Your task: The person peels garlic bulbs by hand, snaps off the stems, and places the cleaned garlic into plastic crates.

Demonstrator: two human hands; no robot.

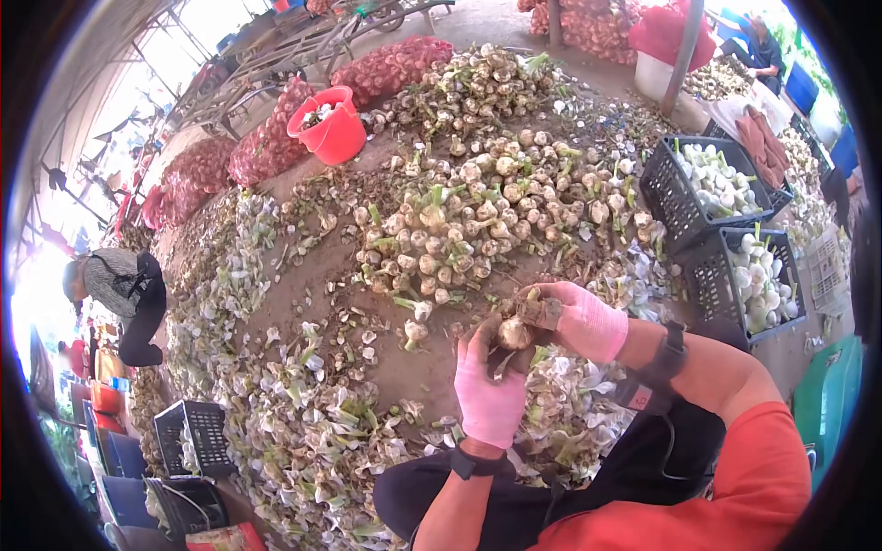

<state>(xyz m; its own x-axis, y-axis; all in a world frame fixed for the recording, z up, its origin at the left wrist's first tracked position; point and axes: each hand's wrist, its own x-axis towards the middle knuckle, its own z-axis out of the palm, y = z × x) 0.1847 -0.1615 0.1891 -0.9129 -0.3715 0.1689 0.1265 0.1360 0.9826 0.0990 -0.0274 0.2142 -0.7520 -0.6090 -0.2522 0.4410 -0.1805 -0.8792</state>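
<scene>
A garlic bulb (514, 335) is held between my two hands, above the peelings by my lap. Soil-stained pink and white gloves cover both. My left hand (491, 390) is closed around the bulb's lower left side. From the upper right, the fingers of my right hand (583, 320) are closed on its top; whether they pinch skin or stem is hidden by the glove. Just beyond lies a large heap of unpeeled garlic bulbs (487, 207), some with green stems. Papery garlic skins (574, 404) are piled beneath my hands.
Black crates of white peeled garlic (717, 179) stand at the right. A red bucket (333, 129) and red net sacks (266, 142) are at the back left. Skins (303, 432) cover the ground at left. A person (119, 289) bends over far left; another (758, 55) sits far right.
</scene>
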